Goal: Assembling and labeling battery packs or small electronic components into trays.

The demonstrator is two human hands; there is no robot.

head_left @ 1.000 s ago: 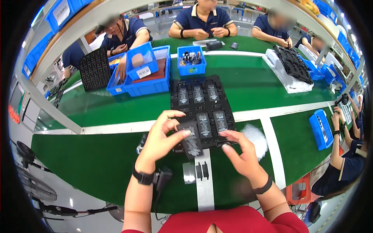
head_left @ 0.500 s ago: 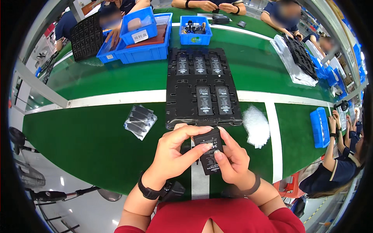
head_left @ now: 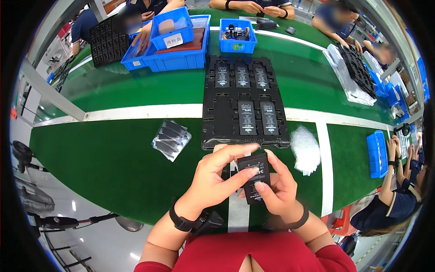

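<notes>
A flat black phone battery (head_left: 253, 162) with white print is held between my two hands, upright and slightly tilted, just in front of the tray. My left hand (head_left: 210, 174) pinches its left side, thumb on the printed face and forefinger stretched out above the top edge. From the right, my right hand (head_left: 282, 188) grips it with the thumb on the face and a fingertip at the upper right corner. Beyond them lies a black moulded tray (head_left: 222, 115) with several similar batteries (head_left: 246, 118) in its slots; the front left slot holds none.
Left of the tray is a pile of clear sleeves with black strips (head_left: 171, 140); right of it, a stack of clear films (head_left: 306, 152). Blue bins (head_left: 176, 62) and a blue box of small parts (head_left: 237, 46) stand farther back. Co-workers sit around the green table (head_left: 99, 154).
The whole view has shifted, so the scene sits farther right. My left forefinger has lifted a little from the battery's top edge. Both hands keep hold of the battery.
</notes>
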